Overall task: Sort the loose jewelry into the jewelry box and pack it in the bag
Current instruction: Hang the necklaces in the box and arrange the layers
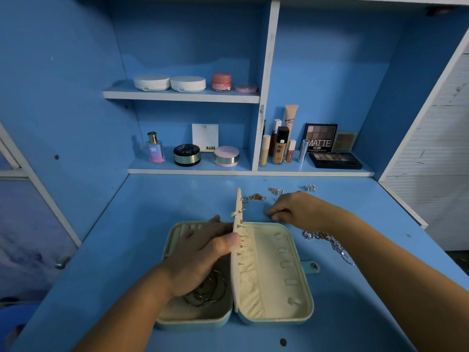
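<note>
Your left hand (203,250) sits over the near-left half of the open jewelry box (308,288), above a stack of dark bangles (206,292). Its thumb and fingers pinch the cream earring panel (238,217) and hold it upright along the hinge line. Studs line that panel's right face. Hold it steady and vertical so the next post can find a free hole; a tilt would likely press the seated studs into the lining.

Just past the box's far-right corner, your right hand (299,210) is curled down onto the blue surface (152,199), fingertips bunched as if pinching something small. Whether it has anything is too small to tell. Take a stud by its head, with the post pointing toward the panel.

Beside your right forearm a silver chain (330,243) lies loose. Farther back lie a gold chain piece (256,197), a silver cluster (276,191) and a small pair (310,187), none yet sorted. Cosmetics fill the shelf (190,171) behind. No bag shows.
</note>
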Available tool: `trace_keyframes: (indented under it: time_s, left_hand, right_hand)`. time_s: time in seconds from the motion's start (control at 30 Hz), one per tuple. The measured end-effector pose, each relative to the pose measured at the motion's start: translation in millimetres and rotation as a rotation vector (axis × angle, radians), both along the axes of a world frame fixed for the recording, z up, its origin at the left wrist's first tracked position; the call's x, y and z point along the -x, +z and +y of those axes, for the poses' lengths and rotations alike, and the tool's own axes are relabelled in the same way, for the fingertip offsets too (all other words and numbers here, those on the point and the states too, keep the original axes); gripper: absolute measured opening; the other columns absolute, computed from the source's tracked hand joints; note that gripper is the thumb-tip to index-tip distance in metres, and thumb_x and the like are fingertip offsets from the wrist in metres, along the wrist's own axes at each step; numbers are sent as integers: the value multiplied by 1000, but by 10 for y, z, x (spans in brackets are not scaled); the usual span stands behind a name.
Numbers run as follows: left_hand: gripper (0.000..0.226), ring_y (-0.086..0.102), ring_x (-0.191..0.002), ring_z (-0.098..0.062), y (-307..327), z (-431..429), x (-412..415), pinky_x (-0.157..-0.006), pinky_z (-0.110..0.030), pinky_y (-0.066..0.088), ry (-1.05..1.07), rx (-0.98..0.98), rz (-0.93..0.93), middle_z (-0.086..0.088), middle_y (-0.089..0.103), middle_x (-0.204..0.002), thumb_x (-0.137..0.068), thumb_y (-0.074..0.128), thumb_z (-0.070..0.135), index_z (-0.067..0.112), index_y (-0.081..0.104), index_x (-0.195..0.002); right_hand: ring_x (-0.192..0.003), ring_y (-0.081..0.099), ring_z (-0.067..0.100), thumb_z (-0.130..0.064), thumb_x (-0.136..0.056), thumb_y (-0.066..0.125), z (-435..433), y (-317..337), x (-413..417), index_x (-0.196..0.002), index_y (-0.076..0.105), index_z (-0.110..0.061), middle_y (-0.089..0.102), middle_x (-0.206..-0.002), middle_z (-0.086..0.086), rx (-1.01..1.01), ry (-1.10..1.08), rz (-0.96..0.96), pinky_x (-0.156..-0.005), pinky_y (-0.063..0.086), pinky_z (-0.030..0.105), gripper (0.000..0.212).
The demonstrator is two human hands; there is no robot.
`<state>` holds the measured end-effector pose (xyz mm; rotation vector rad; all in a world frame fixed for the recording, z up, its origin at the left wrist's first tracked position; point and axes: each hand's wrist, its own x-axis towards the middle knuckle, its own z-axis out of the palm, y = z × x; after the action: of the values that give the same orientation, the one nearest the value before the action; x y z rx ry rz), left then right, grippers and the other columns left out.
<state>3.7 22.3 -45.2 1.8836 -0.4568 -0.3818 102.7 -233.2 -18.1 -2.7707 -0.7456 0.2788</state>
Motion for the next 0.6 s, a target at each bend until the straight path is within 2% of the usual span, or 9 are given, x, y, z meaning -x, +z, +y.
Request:
trace_keyframes:
  time_s: [0.07,0.13,0.27,0.5,0.6]
  left_hand:
    - [80,27,-145,-11,1,-6,2,-117,-56,14,1,6,4,16,49,-144,-65,39,95,51,52,-130]
    - [79,28,-145,-13,5,-10,7,-117,-57,14,-8,16,6,15,50,-144,-65,39,94,50,52,-130]
    - [82,29,-145,-16,8,-9,8,-116,-58,16,-10,7,5,13,51,-143,-66,38,94,46,52,-131]
    - [80,29,-145,-15,5,-10,-1,-116,-58,16,0,12,-4,13,51,-143,-68,38,93,46,53,-130]
    - [80,28,-145,-14,-4,-16,-1,-116,-58,16,0,11,-9,13,49,-144,-69,37,93,47,52,-132]
  right_hand:
    - [-90,53,3,-25,-91,60,61,-8,-34,-109,71,-20,68,-109,-5,-36,-40,-34,-85,40,15,21]
    - [-86,55,4,-20,-88,65,111,0,-72,-101,75,-18,70,-102,-5,-36,-85,-41,-81,42,15,17]
    - [-83,55,4,-18,-84,69,145,39,-106,-99,75,-19,69,-96,-8,18,-112,-43,-78,41,14,15]
    - [-88,58,11,-18,-86,68,55,18,-121,-98,73,-17,68,-97,-3,26,-163,-32,-81,45,19,13]
    - [-86,57,12,-16,-84,70,57,-17,-124,-94,73,-14,66,-92,-2,12,-203,-52,-80,46,22,11]
